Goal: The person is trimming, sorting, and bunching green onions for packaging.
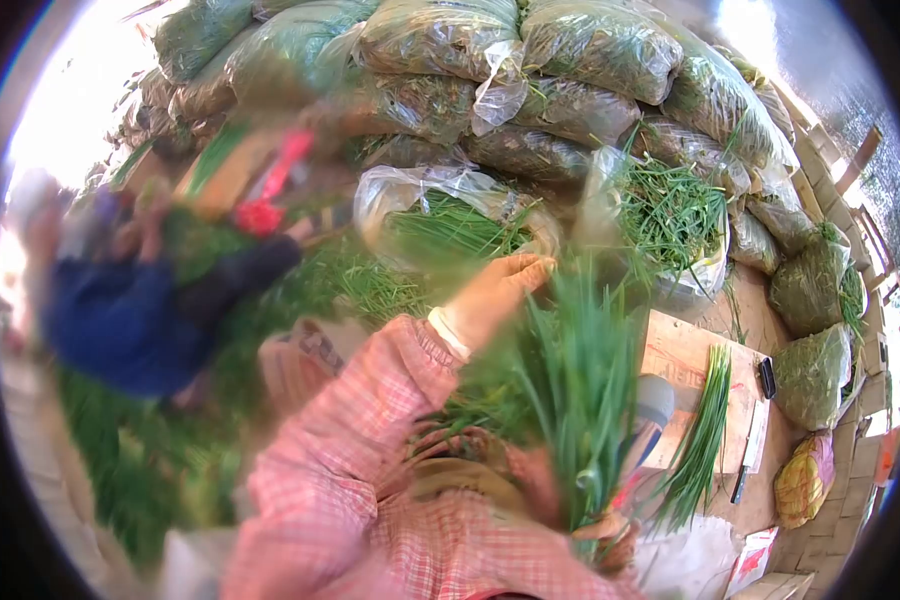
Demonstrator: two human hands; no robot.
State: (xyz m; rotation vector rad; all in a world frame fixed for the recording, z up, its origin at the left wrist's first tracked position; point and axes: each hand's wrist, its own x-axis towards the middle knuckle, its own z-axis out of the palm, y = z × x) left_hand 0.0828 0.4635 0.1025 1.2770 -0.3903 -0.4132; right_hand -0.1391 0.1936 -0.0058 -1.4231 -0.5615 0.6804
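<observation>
My right hand (605, 528), low in the view and partly hidden, is closed around the lower end of a bunch of chives (585, 370) that stands upright with its long leaves fanned out. My left hand (500, 295), with a pale cuff at the wrist, reaches forward beside the leaf tops. Its fingers are pinched together, and what is between them is too blurred to name. To the right, a second bunch of chives (705, 430) lies across a wooden board (670, 345). A knife (750, 445) rests along that board's right edge, near a small black object (767, 378).
Clear plastic bags of greens (600, 45) are stacked at the back. Two open bags, one on the left (390, 200) and one on the right (705, 275), hold cut leaves. A blurred person in blue (120, 320) sits left among loose greens. A yellow-red bag (805, 480) lies right.
</observation>
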